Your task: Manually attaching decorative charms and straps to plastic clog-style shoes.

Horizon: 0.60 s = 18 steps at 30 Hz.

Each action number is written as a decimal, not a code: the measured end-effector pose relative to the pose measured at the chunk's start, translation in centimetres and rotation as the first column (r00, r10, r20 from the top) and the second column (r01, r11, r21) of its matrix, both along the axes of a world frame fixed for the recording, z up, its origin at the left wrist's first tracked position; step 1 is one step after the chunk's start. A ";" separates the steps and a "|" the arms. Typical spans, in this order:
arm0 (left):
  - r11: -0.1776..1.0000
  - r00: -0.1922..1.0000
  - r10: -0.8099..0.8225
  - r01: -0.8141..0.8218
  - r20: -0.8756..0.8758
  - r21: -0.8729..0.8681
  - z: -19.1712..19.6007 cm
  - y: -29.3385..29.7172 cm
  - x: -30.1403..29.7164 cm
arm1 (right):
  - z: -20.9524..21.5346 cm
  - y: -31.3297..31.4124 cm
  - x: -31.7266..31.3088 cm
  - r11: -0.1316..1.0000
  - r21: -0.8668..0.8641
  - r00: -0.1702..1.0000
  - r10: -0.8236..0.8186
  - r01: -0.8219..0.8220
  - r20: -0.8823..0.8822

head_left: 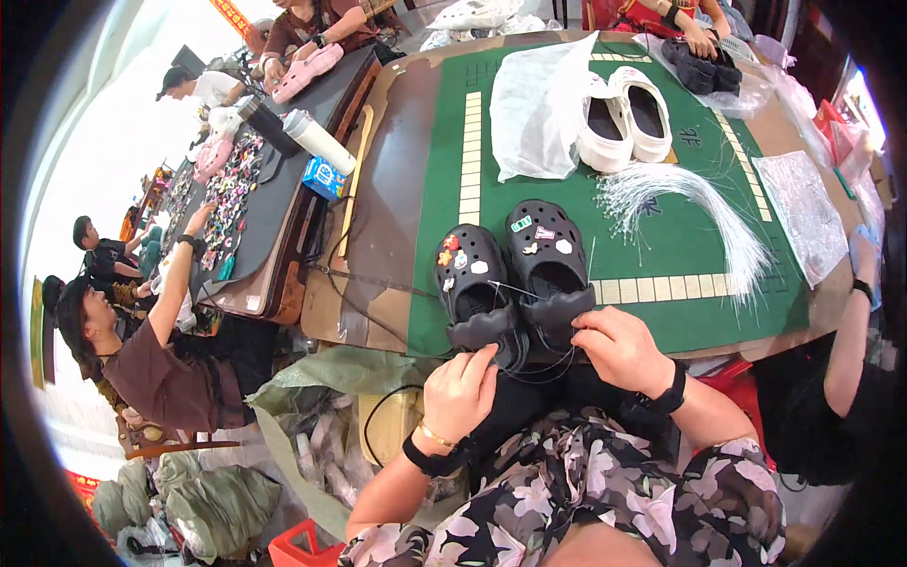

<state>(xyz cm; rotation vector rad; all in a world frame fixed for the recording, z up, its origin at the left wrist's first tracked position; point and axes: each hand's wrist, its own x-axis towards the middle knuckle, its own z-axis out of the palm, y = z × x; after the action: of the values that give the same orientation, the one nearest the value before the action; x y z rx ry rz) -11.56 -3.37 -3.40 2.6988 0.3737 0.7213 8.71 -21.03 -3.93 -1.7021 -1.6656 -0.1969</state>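
Observation:
A pair of black clogs [470,274] with small colourful charms on the toes stands on the green mat's near edge, heels toward me. My left hand [460,389] is closed in a pinch just behind the left clog's heel. Beside the right clog's heel, my right hand [622,352] pinches too. A thin clear strand [548,369] loops between my fingertips; its ends are too fine to follow. Another bit of strand crosses between the two clogs. Beyond them lies a fanned bundle of white plastic strands [704,203], with a pair of white clogs [605,123] behind it.
A clear plastic bag [539,113] lies beside the white clogs, another bag [801,213] at the right edge. Left stands a dark table [354,80] with loose charms, a white tumbler [319,142] and a blue box [324,178]. Co-workers handle clogs and charms around. An open sack [321,378] sits below left.

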 end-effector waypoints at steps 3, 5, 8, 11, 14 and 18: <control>0.991 0.991 0.013 0.005 0.135 -0.134 -0.7 0.3 -0.8 | -0.6 -0.8 0.2 0.998 0.052 0.997 -0.025 0.029 -0.072; 0.941 0.964 0.149 -0.070 0.220 -0.331 -0.3 0.7 -0.8 | -0.9 -1.4 0.6 0.977 0.120 0.973 -0.158 0.179 -0.166; 0.779 0.925 0.312 -0.118 0.218 -0.616 -1.2 2.9 -0.9 | -0.1 -0.7 1.4 0.951 0.032 0.886 -0.275 0.309 -0.373; 0.485 0.911 0.406 -0.154 0.066 -0.861 -0.3 5.4 0.6 | -0.7 0.5 2.8 0.928 -0.147 0.688 -0.355 0.343 -0.632; 0.423 0.933 0.350 -0.241 -0.088 -0.874 -0.3 7.1 1.8 | -2.2 2.1 3.9 0.932 -0.239 0.509 -0.351 0.273 -0.786; 0.389 0.956 0.245 -0.251 -0.163 -0.886 -1.2 8.2 2.5 | -3.6 3.8 4.9 0.938 -0.258 0.385 -0.333 0.233 -0.861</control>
<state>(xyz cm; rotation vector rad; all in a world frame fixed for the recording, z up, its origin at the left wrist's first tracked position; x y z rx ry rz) -9.11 4.79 -4.61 1.5845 0.8921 0.3757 13.65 -17.25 -7.50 -1.6641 -0.5461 0.5885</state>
